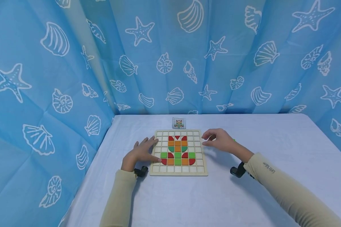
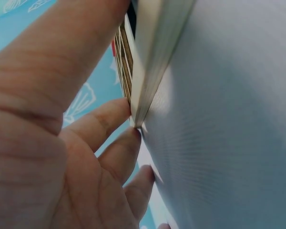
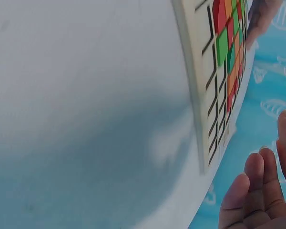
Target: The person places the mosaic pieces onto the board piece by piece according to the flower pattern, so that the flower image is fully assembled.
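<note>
A wooden grid board (image 1: 179,174) lies on the table with red, orange and green tiles (image 1: 177,154) set in a flower pattern among pale squares. My left hand (image 1: 140,153) rests at the board's left edge, fingers spread; its thumb reaches over the frame to the lower-left red tile. The left wrist view shows fingertips right at the board's side (image 2: 155,52). Just off the board's right edge hovers my right hand (image 1: 221,141), fingers loosely bent. In the right wrist view that hand (image 3: 262,200) has a gap between thumb and fingers, with nothing visible between them.
A small picture card (image 1: 179,123) showing a similar flower pattern lies behind the board. Something green (image 1: 234,140) peeks out behind my right hand. White cloth (image 1: 187,201) covers the table, and a blue shell-print curtain (image 1: 164,85) hangs behind and to the left.
</note>
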`<move>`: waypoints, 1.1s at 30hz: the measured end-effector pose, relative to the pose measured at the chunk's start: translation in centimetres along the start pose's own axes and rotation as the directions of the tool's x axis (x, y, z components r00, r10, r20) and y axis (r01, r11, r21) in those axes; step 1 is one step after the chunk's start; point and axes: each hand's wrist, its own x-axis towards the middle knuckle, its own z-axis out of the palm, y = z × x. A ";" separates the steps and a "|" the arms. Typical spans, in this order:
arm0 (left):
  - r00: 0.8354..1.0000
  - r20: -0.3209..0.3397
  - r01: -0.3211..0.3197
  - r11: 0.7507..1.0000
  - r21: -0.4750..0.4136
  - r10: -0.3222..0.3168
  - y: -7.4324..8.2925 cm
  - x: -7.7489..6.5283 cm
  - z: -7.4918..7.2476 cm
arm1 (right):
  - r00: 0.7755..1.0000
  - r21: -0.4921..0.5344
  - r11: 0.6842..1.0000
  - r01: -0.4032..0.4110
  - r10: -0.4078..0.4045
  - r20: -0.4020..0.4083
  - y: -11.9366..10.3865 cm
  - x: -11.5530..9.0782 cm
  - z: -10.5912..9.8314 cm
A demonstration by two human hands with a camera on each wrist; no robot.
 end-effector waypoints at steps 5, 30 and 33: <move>1.000 -0.005 -0.005 1.000 0.001 0.005 -0.1 0.0 0.0 | 0.998 0.001 0.999 -0.033 0.033 -0.058 1.4 0.2 -0.9; 1.000 0.007 -0.006 1.000 -0.011 0.006 -0.3 0.4 0.1 | 0.977 0.017 0.979 -0.203 0.203 -0.066 8.5 -1.0 -4.0; 1.000 0.008 0.005 1.000 -0.013 -0.005 -0.3 0.4 0.1 | 0.972 0.031 0.973 -0.229 0.230 -0.049 9.3 -1.2 -4.3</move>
